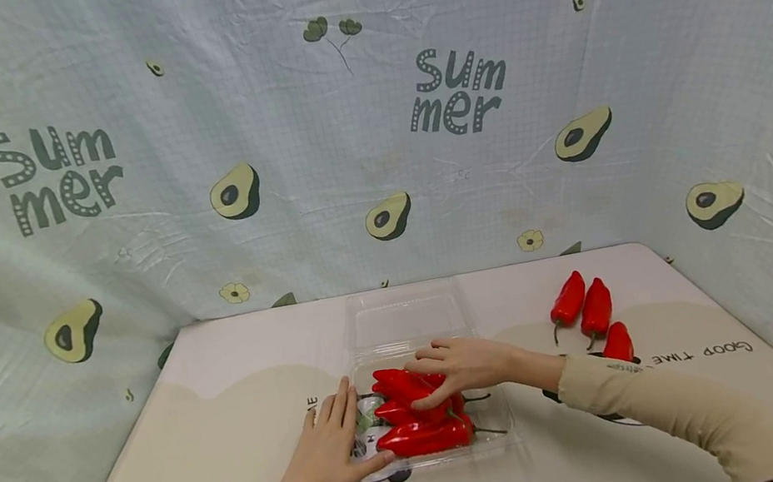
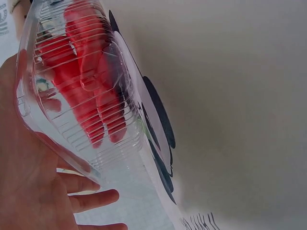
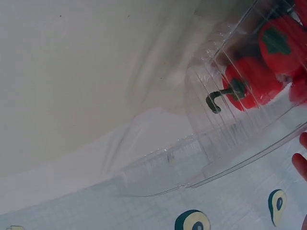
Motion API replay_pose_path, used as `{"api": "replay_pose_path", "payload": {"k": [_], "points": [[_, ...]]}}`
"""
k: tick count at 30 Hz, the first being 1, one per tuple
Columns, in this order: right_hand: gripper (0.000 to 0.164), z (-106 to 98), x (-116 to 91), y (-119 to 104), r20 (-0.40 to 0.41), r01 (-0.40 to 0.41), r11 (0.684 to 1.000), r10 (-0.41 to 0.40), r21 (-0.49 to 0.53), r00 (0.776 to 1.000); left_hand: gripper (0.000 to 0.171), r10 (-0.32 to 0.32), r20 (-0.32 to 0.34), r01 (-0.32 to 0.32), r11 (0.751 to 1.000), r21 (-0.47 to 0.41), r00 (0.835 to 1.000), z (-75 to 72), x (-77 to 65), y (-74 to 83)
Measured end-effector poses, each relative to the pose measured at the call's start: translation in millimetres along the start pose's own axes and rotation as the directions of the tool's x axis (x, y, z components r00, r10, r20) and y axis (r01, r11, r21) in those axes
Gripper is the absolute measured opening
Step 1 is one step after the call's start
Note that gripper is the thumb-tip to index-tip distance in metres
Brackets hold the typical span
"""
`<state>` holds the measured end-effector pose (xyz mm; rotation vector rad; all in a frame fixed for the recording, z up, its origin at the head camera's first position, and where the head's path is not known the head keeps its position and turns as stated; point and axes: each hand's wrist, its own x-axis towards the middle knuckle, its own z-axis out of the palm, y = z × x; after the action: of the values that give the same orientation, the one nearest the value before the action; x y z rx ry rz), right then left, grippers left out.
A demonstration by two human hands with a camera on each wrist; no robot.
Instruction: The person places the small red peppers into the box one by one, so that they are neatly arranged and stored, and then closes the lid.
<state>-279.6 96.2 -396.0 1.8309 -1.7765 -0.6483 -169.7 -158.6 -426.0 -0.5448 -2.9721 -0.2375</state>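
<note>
A clear plastic clamshell box [image 1: 495, 426] lies with its lid [image 1: 406, 318] folded back behind it. Several red peppers [image 1: 425, 437] with green stems are in the box, also visible through its ribbed wall in both wrist views. My left hand [image 1: 325, 453] rests at the box's left side, fingers extended and thumb by the near-left corner. My right hand [image 1: 462, 364] reaches over the box from the right. Its thumb and index finger straddle an upper red pepper [image 1: 392, 383] and pinch it. In the right wrist view only fingertips [image 3: 300, 165] of that hand show.
Three more red peppers [image 1: 596, 307] lie on the right of the table, one partly behind the right sleeve [image 1: 655, 401]. The pale table [image 1: 236, 442] has printed lettering. A curtain [image 1: 306, 119] printed with avocados hangs behind and at both sides.
</note>
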Motion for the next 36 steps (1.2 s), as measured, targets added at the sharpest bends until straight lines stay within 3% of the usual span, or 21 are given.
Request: {"api": "replay_pose_path", "payload": {"k": [8,13,17,21,26,36], "points": [[0.058,-2,-2,2,-0.023,-0.034,0.999,0.034,0.002,0.999,0.100,-0.002,-0.001,0.002,1.000,0.000,1.000,0.7,1.1,-1.6],[0.049,-6,-2,1,-0.029,-0.071,0.996,0.073,0.056,0.997,0.100,-0.003,0.004,0.003,1.000,-0.006,1.000,1.3,1.4,-2.2],[0.034,-6,0,-1,-0.034,-0.109,0.980,0.116,0.167,0.993,0.100,0.001,0.004,-0.001,1.000,-0.007,1.000,1.1,0.6,-2.1],[0.024,-9,3,-5,-0.011,-0.190,0.936,0.202,0.296,0.979,0.100,0.003,0.000,-0.003,1.000,-0.012,1.000,1.0,0.0,-2.0],[0.029,-16,9,-11,0.058,-0.272,0.905,0.268,0.328,0.962,0.100,0.003,-0.003,-0.003,1.000,-0.015,1.000,1.5,-0.1,-1.8],[0.033,-21,10,-12,0.127,-0.307,0.899,0.281,0.311,0.951,0.099,0.002,-0.006,-0.002,1.000,-0.012,1.000,2.5,0.3,-2.1]]}}
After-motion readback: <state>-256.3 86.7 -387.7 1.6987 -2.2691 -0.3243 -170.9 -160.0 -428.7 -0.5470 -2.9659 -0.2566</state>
